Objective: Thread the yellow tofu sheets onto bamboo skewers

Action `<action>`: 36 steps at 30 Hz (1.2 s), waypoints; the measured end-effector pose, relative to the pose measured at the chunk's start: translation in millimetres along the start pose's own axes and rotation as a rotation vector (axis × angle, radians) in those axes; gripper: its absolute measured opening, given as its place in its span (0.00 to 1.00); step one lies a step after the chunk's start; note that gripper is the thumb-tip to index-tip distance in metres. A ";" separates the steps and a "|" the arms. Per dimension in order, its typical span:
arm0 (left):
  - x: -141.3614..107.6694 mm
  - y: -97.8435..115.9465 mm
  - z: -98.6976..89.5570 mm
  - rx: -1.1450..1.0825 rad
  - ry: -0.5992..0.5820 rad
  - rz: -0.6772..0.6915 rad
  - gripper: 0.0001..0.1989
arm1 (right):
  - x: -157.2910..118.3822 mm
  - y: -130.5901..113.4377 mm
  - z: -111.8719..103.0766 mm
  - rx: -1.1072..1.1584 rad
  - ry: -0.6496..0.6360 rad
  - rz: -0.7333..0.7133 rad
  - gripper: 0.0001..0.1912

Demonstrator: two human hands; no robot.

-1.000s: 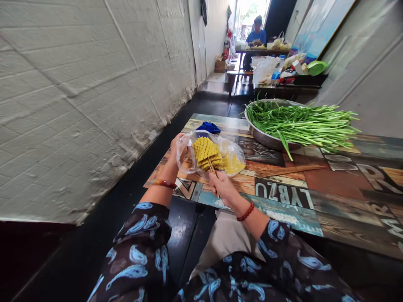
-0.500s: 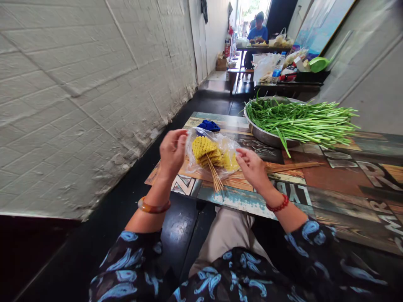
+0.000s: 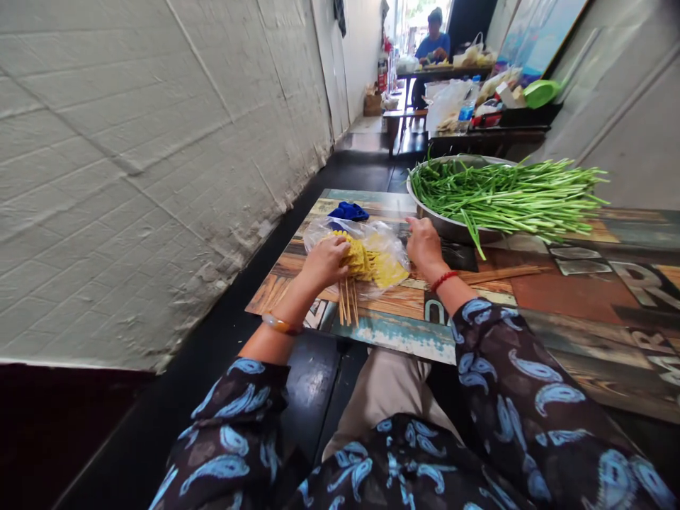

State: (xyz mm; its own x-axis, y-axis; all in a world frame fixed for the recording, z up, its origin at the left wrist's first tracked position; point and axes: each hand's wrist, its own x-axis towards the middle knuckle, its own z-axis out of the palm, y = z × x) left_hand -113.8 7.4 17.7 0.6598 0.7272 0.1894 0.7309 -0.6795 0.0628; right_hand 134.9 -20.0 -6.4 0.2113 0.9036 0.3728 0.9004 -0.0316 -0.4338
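Observation:
On the table's near left part lies a clear plastic bag [image 3: 387, 237], spread out around yellow, dimpled, folded food pieces [image 3: 359, 261] on thin wooden skewers [image 3: 348, 301]. The skewers' bare ends point toward me. My left hand [image 3: 325, 263] reaches over the left side of the yellow pieces, its fingers curled down onto them. At the bag's right edge is my right hand [image 3: 423, 244], fingers bent and mostly turned away; whether it pinches the plastic is hidden. A bunched blue cloth [image 3: 348, 212] sits just behind the bag.
A metal basin [image 3: 451, 225] heaped with long green stalks [image 3: 510, 195] stands right of the bag. Loose skewers [image 3: 504, 274] lie in front of it on the patterned tabletop [image 3: 563, 304]. Farther back are cluttered tables and a person in blue [image 3: 433, 46]. A white wall [image 3: 159, 177] runs along the left.
My left hand has left the bag's upper left edge and come right and down onto the yellow pieces. My right hand has moved slightly up. The bag lies flatter and the skewers have shifted left.

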 end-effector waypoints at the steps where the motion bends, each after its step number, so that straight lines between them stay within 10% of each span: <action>1: -0.7 -1.7 -1.4 0.003 -0.008 0.007 0.18 | 3.1 3.8 -4.7 0.009 0.022 -0.005 0.28; 5: 0.7 4.2 -3.7 0.030 0.021 -0.007 0.20 | -5.8 -6.6 -20.3 0.060 0.022 -0.225 0.23; 10: 13.1 27.7 1.2 0.078 -0.024 0.053 0.27 | -28.7 -31.0 -19.5 -0.078 -0.333 -0.613 0.16; 20: 10.5 20.8 9.8 0.102 -0.209 0.202 0.06 | -14.7 14.4 -38.7 -0.450 -0.305 -0.271 0.22; 24: 10.8 20.2 11.0 0.071 -0.187 0.175 0.06 | -21.9 -12.3 -42.0 -0.131 -0.194 -0.436 0.18; 27: 14.5 20.2 11.6 0.084 -0.168 0.137 0.10 | -25.9 -41.5 -23.1 0.034 -0.430 -0.671 0.16; 30: 16.4 20.5 11.3 0.096 -0.156 0.120 0.12 | -23.5 -55.3 -4.5 -0.074 -0.583 -0.648 0.15; 36: 4.8 25.0 15.4 0.101 -0.190 0.166 0.15 | -15.6 -27.0 -5.4 -0.310 -0.498 -0.461 0.17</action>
State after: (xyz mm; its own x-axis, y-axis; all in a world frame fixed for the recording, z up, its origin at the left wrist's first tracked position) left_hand -89.6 -4.7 5.0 0.7862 0.6179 0.0014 0.6171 -0.7850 -0.0536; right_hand 109.4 -35.5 4.0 -0.3446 0.9386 0.0138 0.9376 0.3449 -0.0449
